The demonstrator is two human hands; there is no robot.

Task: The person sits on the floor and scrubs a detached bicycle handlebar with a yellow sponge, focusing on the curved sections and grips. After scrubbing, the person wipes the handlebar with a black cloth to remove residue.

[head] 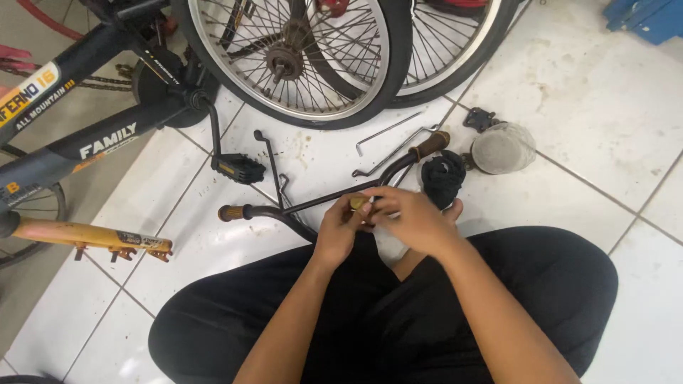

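Note:
I sit cross-legged on a white tiled floor. My left hand (340, 229) and my right hand (407, 220) meet over my lap, both pinching a small brass-coloured part (358, 203). It sits at the middle of a black bicycle handlebar (284, 212) with brown grips (230, 212) at each end. The handlebar lies across the floor just beyond my knees. What the fingers cover of the part is hidden.
A black bicycle frame (107, 139) with a pedal (240, 168) stands at the left, a yellow fork (89, 236) below it. Two spoked wheels (299, 64) stand ahead. Thin metal rods (388, 131), a black cloth (442, 176) and a round grey lamp (502, 147) lie at the right.

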